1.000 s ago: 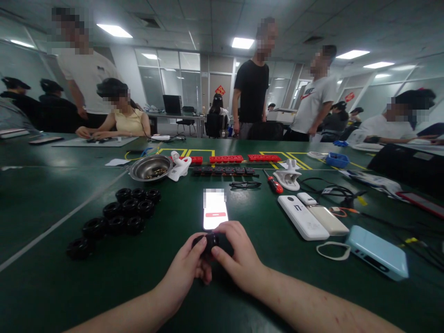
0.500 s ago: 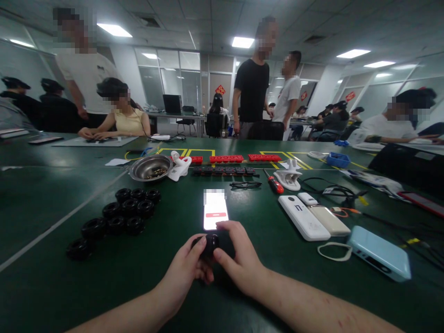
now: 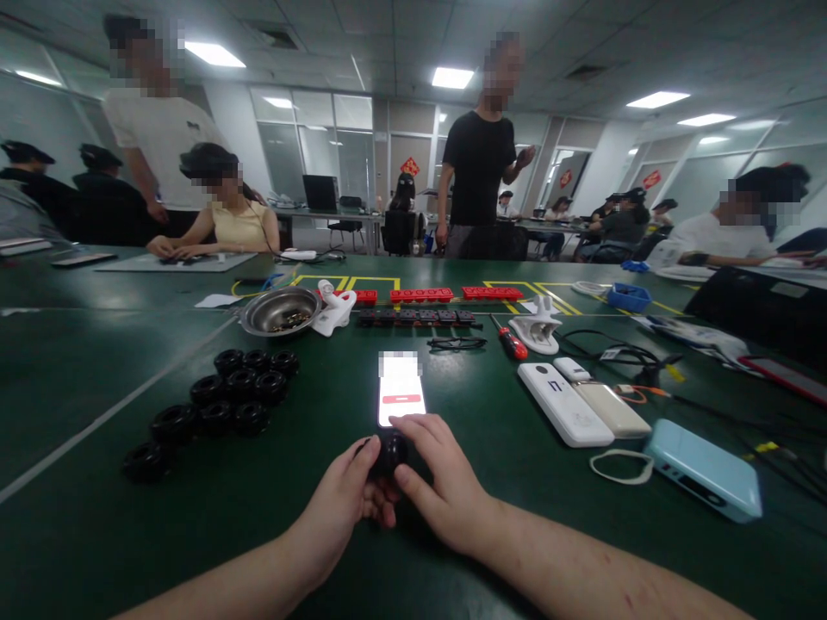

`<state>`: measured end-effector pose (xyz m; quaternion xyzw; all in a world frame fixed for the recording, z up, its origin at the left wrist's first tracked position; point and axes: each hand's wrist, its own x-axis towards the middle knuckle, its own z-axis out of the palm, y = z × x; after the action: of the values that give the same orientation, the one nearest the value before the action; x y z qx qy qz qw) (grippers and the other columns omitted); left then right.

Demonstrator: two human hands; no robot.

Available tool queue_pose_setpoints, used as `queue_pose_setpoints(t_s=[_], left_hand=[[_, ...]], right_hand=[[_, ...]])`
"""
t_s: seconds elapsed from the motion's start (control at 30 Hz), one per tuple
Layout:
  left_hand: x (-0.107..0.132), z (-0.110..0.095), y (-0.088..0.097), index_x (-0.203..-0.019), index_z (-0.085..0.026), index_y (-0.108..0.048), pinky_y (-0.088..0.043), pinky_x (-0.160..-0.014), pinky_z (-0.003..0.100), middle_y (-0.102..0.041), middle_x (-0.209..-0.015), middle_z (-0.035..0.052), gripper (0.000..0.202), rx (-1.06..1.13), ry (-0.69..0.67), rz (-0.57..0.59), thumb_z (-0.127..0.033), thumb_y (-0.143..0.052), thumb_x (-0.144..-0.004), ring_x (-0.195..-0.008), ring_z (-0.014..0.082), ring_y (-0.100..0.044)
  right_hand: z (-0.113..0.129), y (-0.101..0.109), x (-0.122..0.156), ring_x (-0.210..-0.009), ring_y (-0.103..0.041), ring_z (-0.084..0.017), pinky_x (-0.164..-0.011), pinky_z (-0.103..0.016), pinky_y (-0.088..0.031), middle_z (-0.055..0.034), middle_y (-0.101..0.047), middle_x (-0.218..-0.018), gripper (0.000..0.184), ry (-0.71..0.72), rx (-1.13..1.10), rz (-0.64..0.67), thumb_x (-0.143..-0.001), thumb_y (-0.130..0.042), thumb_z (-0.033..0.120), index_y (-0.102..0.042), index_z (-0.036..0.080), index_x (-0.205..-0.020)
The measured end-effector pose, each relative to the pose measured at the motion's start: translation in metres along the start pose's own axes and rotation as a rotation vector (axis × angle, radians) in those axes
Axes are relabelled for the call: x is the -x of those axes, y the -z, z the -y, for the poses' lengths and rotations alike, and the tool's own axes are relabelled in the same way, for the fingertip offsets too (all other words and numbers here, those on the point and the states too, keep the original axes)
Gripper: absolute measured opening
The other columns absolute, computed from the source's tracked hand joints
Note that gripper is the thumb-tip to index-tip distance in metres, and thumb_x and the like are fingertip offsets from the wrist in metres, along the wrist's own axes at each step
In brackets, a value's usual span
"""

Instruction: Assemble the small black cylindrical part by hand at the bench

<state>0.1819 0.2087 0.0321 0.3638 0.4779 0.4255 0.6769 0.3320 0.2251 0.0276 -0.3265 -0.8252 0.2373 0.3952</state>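
Observation:
My left hand is closed around a glossy black round part, with the thumb on its upper side and the fingers curled beneath. My right hand grips the same part from the right, thumb against its near side and fingers reaching over its far side. Much of the part is hidden by my fingers. Just beyond my hands lies a phone with a lit white screen and a red bar. To the left, several black ring-shaped parts sit in loose rows on the dark green table.
Farther back are a metal bowl of small brass-coloured pieces, a black strip, red trays, glasses and a screwdriver. Power banks, a light blue box and cables lie right. People are around the room.
My right hand's fingers have shifted slightly left over the black part, which stays in both hands. In the background, the standing person in black has raised a hand; the person in white beside them is out of sight.

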Motion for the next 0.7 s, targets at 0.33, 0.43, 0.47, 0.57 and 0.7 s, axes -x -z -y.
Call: queue_pose_setpoints(t_s=[0.33, 0.43, 0.47, 0.57, 0.7], left_hand=[[-0.0012, 0.0016, 0.0015, -0.081, -0.014, -0.049, -0.035, -0.04, 0.019, -0.059, -0.049, -0.0009, 0.048, 0.011, 0.027, 0.032, -0.06, -0.05, -0.068, -0.038, 0.0102, -0.054], [-0.0008, 0.002, 0.0025, -0.083, -0.014, -0.049, -0.034, -0.04, 0.019, -0.058, -0.05, -0.0018, 0.043, 0.034, -0.002, 0.038, -0.056, -0.051, -0.071, -0.038, 0.0097, -0.053], [-0.0009, 0.0026, 0.0026, -0.083, -0.014, -0.049, -0.035, -0.04, 0.019, -0.058, -0.051, -0.002, 0.04, 0.035, -0.018, 0.037, -0.053, -0.051, -0.072, -0.039, 0.0094, -0.052], [-0.0011, 0.0041, 0.002, -0.089, -0.015, -0.049, -0.036, -0.04, 0.019, -0.058, -0.055, -0.0025, 0.036, 0.011, -0.05, 0.015, -0.047, -0.052, -0.075, -0.041, 0.0086, -0.051], [-0.0019, 0.0028, 0.0004, -0.095, -0.016, -0.046, -0.035, -0.039, 0.018, -0.056, -0.053, -0.0049, 0.041, -0.03, -0.039, -0.021, -0.049, -0.055, -0.071, -0.038, 0.008, -0.051]], right_hand=[[0.002, 0.0001, -0.0032, -0.095, -0.047, -0.021, -0.082, -0.036, -0.041, -0.0067, -0.051, -0.102, 0.032, 0.004, 0.0, -0.012, -0.078, -0.053, 0.023, -0.048, 0.02, -0.109], [0.0031, 0.0006, -0.0012, -0.1, -0.046, -0.021, -0.086, -0.036, -0.039, -0.0073, -0.049, -0.108, 0.039, 0.031, 0.014, 0.008, -0.077, -0.053, 0.021, -0.044, 0.021, -0.115], [0.0028, 0.0005, -0.0006, -0.101, -0.045, -0.021, -0.087, -0.037, -0.039, -0.0077, -0.048, -0.109, 0.041, 0.026, 0.017, 0.001, -0.077, -0.054, 0.022, -0.043, 0.02, -0.116], [0.0009, -0.0005, -0.0007, -0.099, -0.046, -0.022, -0.086, -0.039, -0.039, -0.0084, -0.049, -0.107, 0.04, -0.019, 0.008, -0.054, -0.076, -0.055, 0.028, -0.043, 0.018, -0.113], [-0.001, -0.0012, -0.0044, -0.088, -0.048, -0.021, -0.078, -0.036, -0.041, -0.006, -0.053, -0.092, 0.018, -0.064, 0.014, -0.078, -0.079, -0.051, 0.027, -0.052, 0.018, -0.094]])
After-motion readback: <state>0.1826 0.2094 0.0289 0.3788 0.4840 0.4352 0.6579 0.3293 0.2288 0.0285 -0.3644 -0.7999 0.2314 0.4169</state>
